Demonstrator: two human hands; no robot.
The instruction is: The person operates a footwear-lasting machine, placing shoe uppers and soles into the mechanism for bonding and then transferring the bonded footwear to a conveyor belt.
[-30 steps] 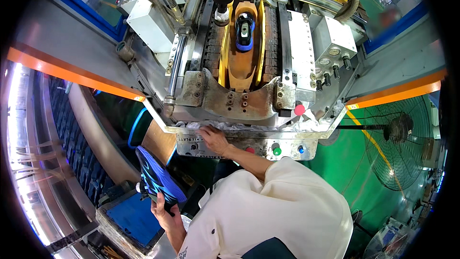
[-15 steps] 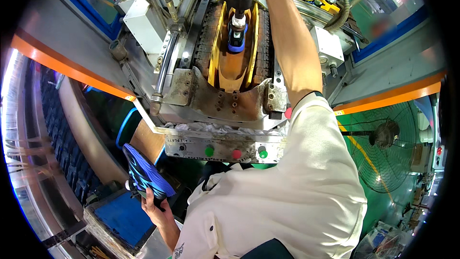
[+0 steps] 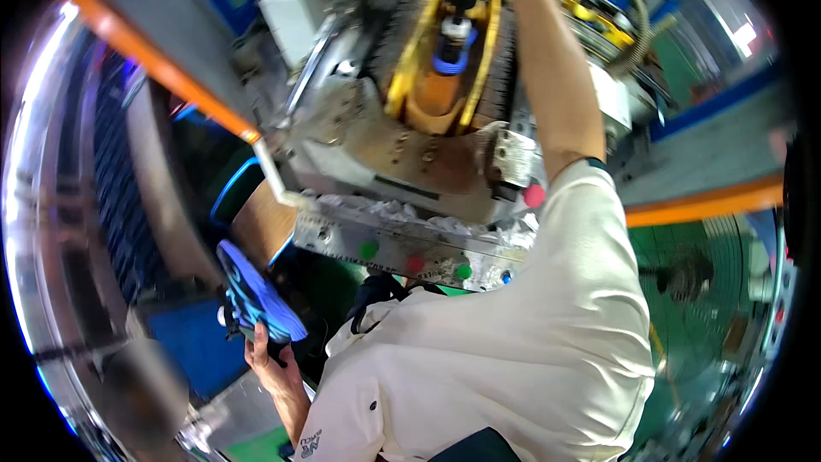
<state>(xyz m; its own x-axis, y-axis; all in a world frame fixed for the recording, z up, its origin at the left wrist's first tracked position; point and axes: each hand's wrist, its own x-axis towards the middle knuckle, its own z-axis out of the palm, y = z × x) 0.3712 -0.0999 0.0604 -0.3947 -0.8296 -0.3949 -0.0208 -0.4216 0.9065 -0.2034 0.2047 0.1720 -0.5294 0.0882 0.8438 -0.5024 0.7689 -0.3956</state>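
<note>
At the lower left, my left hand [image 3: 272,364] grips a blue and black shoe [image 3: 256,295] by its heel end, the blue sole turned to the right and the toe pointing up. A light round knob shows at the shoe's left side. My right arm stretches up past the press machine [image 3: 385,141]; the hand itself lies beyond the top edge. Within the machine, a second shoe with a blue sole edge [image 3: 451,64] sits under the vertical ram, between two yellow side plates [image 3: 412,51]. Motion blurs the picture.
A panel [image 3: 393,248] with green and red buttons runs along the machine's front. To the left are a blue-topped stand [image 3: 197,342] and a curved conveyor [image 3: 111,180] with a dark ridged belt. Orange-edged guards flank the machine, and a large fan [image 3: 684,278] stands right.
The view has shifted and tilted, so the machine appears lower and further right. My left hand still holds the shoe, now more edge-on. My right hand stays beyond the top edge.
</note>
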